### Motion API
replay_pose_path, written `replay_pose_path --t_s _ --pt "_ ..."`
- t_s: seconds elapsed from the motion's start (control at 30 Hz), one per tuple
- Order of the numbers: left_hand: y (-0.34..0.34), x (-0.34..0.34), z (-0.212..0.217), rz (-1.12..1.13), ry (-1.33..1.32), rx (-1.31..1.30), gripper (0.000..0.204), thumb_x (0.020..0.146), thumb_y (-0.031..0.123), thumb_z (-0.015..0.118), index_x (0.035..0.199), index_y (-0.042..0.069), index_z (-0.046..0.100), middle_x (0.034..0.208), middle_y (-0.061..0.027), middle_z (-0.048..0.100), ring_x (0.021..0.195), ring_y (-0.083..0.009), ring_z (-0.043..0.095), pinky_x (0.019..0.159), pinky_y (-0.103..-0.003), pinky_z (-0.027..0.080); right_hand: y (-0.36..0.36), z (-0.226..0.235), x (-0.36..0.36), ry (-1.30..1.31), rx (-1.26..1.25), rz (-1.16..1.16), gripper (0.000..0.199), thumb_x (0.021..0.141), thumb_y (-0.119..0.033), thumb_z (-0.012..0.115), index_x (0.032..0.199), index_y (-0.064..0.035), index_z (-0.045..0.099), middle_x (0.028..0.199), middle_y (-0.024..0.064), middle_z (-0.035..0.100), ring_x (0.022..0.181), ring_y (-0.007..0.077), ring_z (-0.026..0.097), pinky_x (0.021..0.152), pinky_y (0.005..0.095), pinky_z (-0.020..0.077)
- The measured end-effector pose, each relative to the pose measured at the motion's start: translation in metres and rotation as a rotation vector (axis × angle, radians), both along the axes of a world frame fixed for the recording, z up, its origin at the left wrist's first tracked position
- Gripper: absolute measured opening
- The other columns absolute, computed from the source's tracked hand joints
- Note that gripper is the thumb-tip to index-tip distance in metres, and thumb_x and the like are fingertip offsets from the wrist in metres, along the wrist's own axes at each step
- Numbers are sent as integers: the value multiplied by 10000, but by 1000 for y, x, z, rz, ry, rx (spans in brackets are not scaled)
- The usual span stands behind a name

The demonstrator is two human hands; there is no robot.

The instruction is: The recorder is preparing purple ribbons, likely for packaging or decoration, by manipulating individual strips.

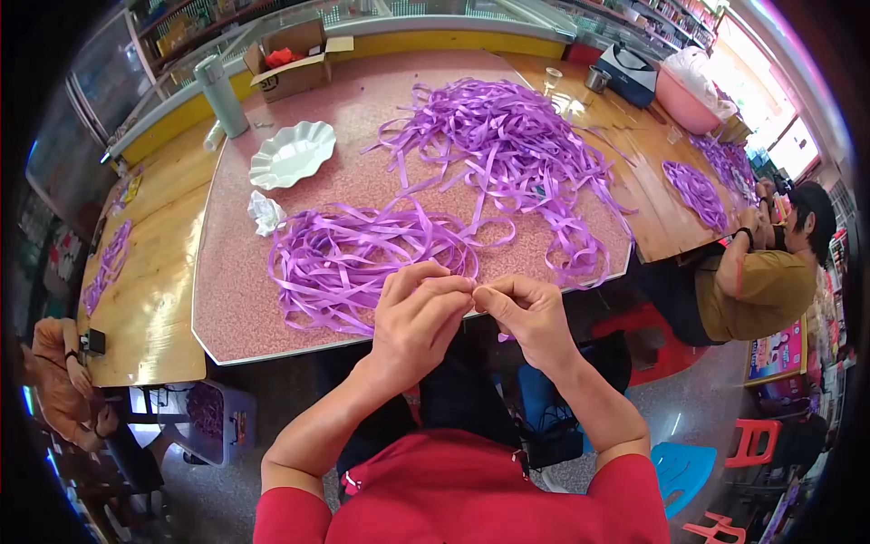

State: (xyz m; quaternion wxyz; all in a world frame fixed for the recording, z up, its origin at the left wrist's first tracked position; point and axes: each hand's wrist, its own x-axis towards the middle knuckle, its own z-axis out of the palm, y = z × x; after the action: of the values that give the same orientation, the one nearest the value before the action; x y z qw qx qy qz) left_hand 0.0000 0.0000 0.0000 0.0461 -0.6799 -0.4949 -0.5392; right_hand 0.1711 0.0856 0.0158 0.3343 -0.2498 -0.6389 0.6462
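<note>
Speckled pink tabletop [245, 299] at frame centre, heaped with purple ribbon [362, 254], white scalloped dish [292, 154] upper left; below it, left hand [415, 317] and right hand [530, 313] together, fingers [453, 288] pinching a ribbon end between them.

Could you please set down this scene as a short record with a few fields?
left hand: left hand pinched shut on a purple ribbon strip at the table edge
right hand: right hand pinching the same strip, fingertips meeting the left's
near pile: looped ribbon heap just beyond the hands
far pile: larger loose ribbon heap farther back
table: pink speckled table
other items: white scalloped dish, crumpled tissue, open cardboard box, grey tumbler
others: seated person at the right, another person at the left
</note>
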Motion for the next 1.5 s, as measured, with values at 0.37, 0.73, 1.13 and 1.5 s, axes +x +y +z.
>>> replay_pose_path --t_s 0.37,0.73,1.13,1.5 --pt "3 -8 3 -81 133 -12 196 806 39 711 974 56 610 1066 -86 614 1024 -295 599 865 -406 465 10 -1 -2 16 -482 147 120 935 -155 712 952 -36 706 790 0 661 526 20 430 454 184 298" --pt "-5 9 -5 -613 -1239 -527 132 1017 195 590 1039 64 593 1127 -42 581 1037 -140 571 960 -328 453 1 -9 -13 136 631 -103 101 869 -9 703 947 -50 654 852 14 614 611 86 522 510 233 406" --pt "-9 9 -4 -543 -1314 -633 156 995 194 632 1037 44 637 1033 -13 634 942 -88 589 872 -279 485 22 3 0 29 1369 -57 303 721 -7 778 983 -120 679 885 22 610 678 177 643 534 296 515" --pt "-7 15 -18 -181 -597 -236 88 918 38 677 983 1 631 1021 -88 593 932 -179 585 851 -292 463 21 9 -2 -29 1244 12 237 752 23 765 949 -69 671 859 51 621 667 197 638 538 282 512"
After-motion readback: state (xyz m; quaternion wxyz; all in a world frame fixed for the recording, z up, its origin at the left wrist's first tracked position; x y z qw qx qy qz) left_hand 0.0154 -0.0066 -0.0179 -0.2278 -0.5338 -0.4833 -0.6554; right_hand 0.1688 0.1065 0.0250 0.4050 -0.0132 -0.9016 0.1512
